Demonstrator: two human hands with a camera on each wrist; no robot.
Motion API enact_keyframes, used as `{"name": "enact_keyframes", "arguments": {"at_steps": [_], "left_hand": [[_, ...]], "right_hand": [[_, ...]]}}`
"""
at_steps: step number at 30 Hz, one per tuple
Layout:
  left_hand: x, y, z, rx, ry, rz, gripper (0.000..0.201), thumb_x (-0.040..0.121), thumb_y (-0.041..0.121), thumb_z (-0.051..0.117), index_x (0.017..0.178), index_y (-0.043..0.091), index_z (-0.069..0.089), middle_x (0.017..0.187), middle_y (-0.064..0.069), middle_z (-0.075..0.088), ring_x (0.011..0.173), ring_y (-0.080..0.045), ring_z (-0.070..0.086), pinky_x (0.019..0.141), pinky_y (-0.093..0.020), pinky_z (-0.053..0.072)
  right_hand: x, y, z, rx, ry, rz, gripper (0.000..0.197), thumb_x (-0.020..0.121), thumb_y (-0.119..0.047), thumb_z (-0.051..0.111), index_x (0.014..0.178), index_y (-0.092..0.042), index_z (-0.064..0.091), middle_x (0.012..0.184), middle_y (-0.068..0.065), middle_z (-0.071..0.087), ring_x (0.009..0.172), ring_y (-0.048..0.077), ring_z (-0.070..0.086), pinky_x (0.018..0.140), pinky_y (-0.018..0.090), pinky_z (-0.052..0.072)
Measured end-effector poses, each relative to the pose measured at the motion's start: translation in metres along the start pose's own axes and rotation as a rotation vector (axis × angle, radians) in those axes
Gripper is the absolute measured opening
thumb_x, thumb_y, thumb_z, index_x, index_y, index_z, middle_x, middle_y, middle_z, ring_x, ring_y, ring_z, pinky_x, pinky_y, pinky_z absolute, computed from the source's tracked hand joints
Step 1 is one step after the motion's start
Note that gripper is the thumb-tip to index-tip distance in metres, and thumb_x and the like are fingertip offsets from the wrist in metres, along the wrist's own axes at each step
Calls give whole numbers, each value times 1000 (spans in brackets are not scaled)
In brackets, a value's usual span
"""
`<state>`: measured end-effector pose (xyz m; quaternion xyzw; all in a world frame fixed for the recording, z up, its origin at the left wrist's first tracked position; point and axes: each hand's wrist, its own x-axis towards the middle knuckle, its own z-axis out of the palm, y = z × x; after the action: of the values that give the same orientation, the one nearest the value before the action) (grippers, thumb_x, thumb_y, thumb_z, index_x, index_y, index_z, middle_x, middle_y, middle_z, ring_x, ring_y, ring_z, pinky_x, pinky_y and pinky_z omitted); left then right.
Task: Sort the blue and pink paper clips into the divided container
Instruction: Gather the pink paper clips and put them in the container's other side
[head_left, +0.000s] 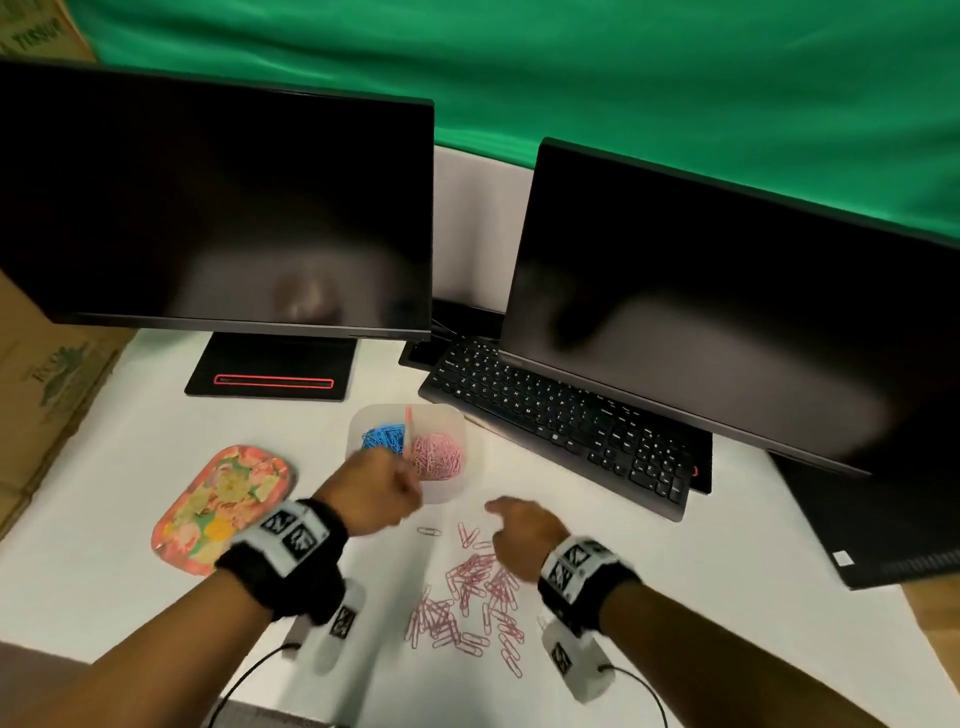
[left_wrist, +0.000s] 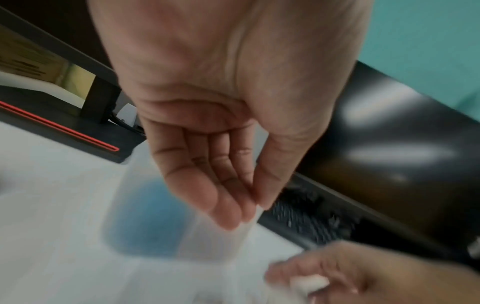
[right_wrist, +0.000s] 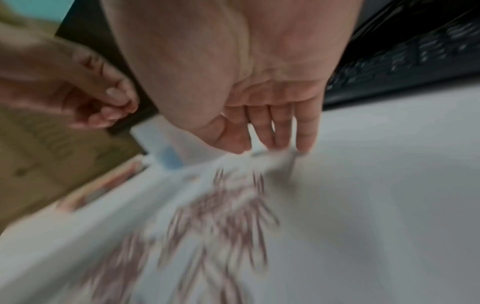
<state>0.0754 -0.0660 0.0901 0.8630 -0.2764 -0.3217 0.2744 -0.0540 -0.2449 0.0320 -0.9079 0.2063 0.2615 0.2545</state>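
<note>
Blue sorting looks complete: only pink paper clips (head_left: 470, 597) remain on the surface (head_left: 675, 597) beside the divided container (head_left: 447, 493). Left hand (head_left: 376, 493) is at the container's near edge, fingers together, contents indiscernible. Right hand (head_left: 524, 530), fingers relaxed and apart, is over the pile; next comes pinching pink clips.

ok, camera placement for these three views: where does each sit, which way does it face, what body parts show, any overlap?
Head: worn on the head, looking forward and down at the divided container, loose pink clips and two monitors; both forearms show.
Left wrist: under the wrist, looking along the left hand toward the container.
Right wrist: same mount, looking along the right hand over the pink clips.
Shared: each wrist view catches the other hand; all show the keyboard.
</note>
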Motion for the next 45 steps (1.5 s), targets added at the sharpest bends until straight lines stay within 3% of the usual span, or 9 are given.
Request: {"name": "enact_keyframes", "arguments": {"at_steps": [3,8,13,18,22,31,35,39,45], "left_hand": [[-13,-25,38,333,-118,13,35,85,23,57,119,17,63,118,0,65,106,-15,61,90,-21,47],[-16,-47,94,480,-209,109,79,90,24,51,152,11,5,161,-8,0,148,-23,4,121,-33,12],[-32,-49,117,572,-272,315,75,88,15,44,151,6,5,157,-11,-10,149,-28,0,121,-36,2],[-46,-37,100,506,-292,316,78,87,11,48,152,27,9,158,0,16,144,-21,23,115,-32,27],[-42,-43,88,584,-275,29,97,74,30,73,148,18,11,145,-12,25,122,-30,50,98,-40,47],[-38,-22,122,351,-233,44,39,83,20,62,119,13,49,119,-9,52,108,-28,55,86,-30,42],[-36,-21,125,313,-229,-26,76,73,25,75,136,17,33,129,-9,42,112,-30,55,91,-34,47],[-43,-22,127,386,-297,-57,122,58,42,85,148,22,5,144,-12,18,124,-32,48,101,-37,46],[-36,-20,135,298,-162,15,85,64,35,83,135,21,37,126,-6,40,106,-30,59,91,-37,49]], "right_hand": [[-10,2,36,-140,-30,-240,66,94,-18,40,153,-21,11,162,-1,-3,149,18,-3,122,40,4],[-27,11,61,-298,-75,-422,71,94,-21,37,153,-18,-3,160,2,-13,147,18,-14,120,40,-7],[-51,38,67,-188,-20,-553,68,89,-25,30,152,-9,12,159,5,0,147,15,-2,117,27,-10],[-78,88,60,-14,227,-215,65,89,-28,47,149,-27,23,152,-6,28,141,14,26,116,20,19],[-93,105,61,93,170,91,61,81,-17,55,137,-22,32,133,-1,36,118,20,48,98,29,44],[-73,26,86,234,134,0,42,85,-7,53,127,-10,52,127,10,51,118,25,51,98,22,36],[-73,13,76,240,104,-16,61,82,-10,62,137,-12,37,131,11,44,119,28,51,97,27,41],[-78,22,77,16,-27,20,122,65,-32,84,150,-23,-3,138,10,25,116,32,54,94,38,50],[-53,12,74,77,7,-68,93,66,-34,83,140,-21,29,128,5,39,111,27,56,95,35,48]]}}
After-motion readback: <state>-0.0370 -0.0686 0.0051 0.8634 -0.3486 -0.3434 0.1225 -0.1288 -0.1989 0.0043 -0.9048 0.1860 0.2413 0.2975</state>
